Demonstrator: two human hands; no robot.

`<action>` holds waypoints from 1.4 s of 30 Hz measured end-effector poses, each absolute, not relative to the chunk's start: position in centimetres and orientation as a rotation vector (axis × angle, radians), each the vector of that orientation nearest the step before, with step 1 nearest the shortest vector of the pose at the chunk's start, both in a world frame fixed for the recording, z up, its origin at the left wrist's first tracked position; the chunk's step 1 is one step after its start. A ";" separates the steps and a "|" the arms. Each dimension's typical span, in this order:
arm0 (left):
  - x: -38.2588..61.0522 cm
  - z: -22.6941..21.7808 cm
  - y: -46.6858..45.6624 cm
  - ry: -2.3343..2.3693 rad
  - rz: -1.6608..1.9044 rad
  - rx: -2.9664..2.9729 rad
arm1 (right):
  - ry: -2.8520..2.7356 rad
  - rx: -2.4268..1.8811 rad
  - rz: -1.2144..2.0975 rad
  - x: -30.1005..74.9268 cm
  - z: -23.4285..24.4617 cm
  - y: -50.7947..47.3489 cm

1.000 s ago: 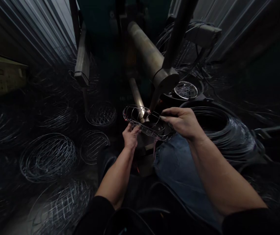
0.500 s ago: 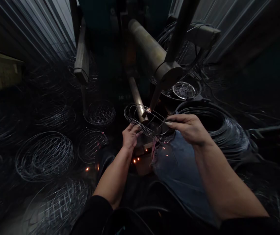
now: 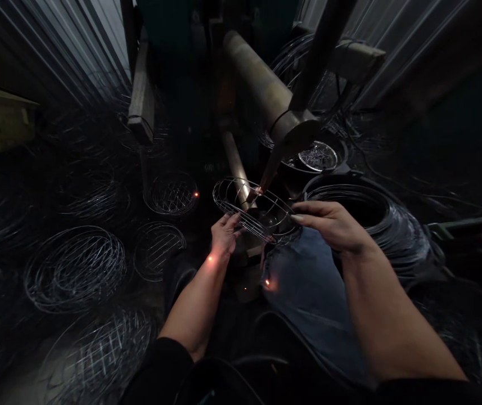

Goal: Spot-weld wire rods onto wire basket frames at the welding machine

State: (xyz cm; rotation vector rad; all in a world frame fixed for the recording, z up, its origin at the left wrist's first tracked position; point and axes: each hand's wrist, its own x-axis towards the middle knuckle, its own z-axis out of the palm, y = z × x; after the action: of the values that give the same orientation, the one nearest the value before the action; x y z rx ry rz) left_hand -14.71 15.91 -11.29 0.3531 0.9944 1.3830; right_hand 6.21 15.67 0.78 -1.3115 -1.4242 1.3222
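Note:
A round wire basket (image 3: 247, 218) with a rim and thin cross wires is held tilted between my two hands. My left hand (image 3: 224, 232) grips its near left edge, fingers closed on the wires. With thumb and fingers pinched, my right hand (image 3: 323, 220) holds the right end of the rim. The wire touches the tip of a spot welder's upper electrode (image 3: 268, 173), where a small glow shows. Below and behind it, the lower electrode arm (image 3: 236, 160) passes into the basket's outline. Sparks sit near my left wrist and over the blue cloth (image 3: 308, 287) below.
Stacked wire grids (image 3: 78, 270) and smaller round racks (image 3: 160, 250) lie on the floor at left. A large wire coil (image 3: 392, 225) stands at right, behind it a bowl of small metal pieces (image 3: 319, 156). A thick machine cylinder (image 3: 261, 84) juts overhead.
My right hand has shifted slightly right and down, and the basket has turned a little with it. The sparks have scattered to other spots and are fewer. My left hand stays nearly in place.

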 end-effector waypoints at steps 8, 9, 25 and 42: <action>-14.8 -10.8 15.6 0.999 1.211 0.287 | -1.433 -1.295 1.339 4.4 2.7 15.1; -14.7 -10.7 15.5 1.001 1.194 0.268 | -1.433 -1.296 1.343 3.9 2.9 15.3; -14.8 -11.4 15.4 1.174 1.119 0.333 | -1.324 -1.288 1.261 2.7 1.6 17.3; -14.5 -11.5 12.7 1.446 1.477 1.774 | -1.256 -1.189 1.295 6.6 -3.1 12.5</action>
State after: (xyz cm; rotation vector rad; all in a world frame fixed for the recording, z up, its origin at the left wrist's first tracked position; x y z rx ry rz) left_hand -14.49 12.72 -11.51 1.7744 1.4463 1.4771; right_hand 6.57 12.53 -3.15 -1.1891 -1.2556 1.2953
